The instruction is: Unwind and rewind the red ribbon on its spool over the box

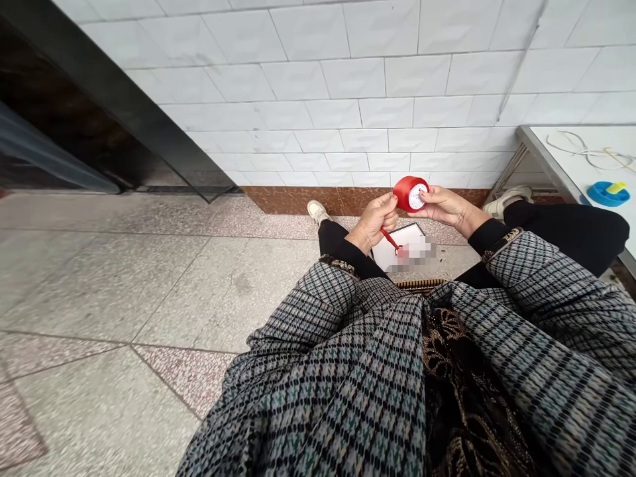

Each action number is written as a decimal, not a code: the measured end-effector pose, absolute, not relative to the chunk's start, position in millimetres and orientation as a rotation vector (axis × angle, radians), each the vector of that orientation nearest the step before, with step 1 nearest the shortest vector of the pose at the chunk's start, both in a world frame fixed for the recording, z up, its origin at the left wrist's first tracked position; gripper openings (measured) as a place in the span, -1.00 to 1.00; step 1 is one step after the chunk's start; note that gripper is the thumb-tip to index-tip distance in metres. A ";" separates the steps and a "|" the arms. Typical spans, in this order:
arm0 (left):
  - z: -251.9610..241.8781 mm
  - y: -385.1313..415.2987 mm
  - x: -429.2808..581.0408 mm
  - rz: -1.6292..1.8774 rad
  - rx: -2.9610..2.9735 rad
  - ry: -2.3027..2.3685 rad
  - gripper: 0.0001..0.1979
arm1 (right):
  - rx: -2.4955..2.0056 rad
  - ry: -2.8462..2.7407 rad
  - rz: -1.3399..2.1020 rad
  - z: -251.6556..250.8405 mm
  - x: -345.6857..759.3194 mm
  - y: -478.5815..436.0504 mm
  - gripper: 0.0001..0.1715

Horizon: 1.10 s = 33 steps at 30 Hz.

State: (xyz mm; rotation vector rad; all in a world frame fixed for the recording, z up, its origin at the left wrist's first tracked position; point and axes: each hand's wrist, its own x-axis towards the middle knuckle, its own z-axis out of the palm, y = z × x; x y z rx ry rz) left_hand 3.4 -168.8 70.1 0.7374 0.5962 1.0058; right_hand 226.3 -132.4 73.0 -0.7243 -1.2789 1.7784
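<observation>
While the right hand (444, 207) grips the red spool (410, 193) midair between both hands and the left hand (373, 222) pinches its ribbon (390, 240) (tail dangling), light, even tension should prevent twists.

"So what's the place like?"

"White tiled wall (348, 86), brick-style rows, with a brown speckled skirting (283, 200) along its foot."

"And the floor (169, 291)?"

"Grey speckled slabs plus some pinkish ones (186, 371), spreading out from the wall."

"Furniture?"

"White-topped table (579, 175) with a metal edge (556, 167), by the wall's right end. Dark frame (119, 93) at the wall's left end. Light on the wall's pretty soft and even tbh."
</observation>
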 end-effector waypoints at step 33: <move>79.9 -175.3 -4.8 0.906 0.781 0.789 -0.64 | -0.873 -1.685 1.500 91.6 251.2 -116.2 -0.38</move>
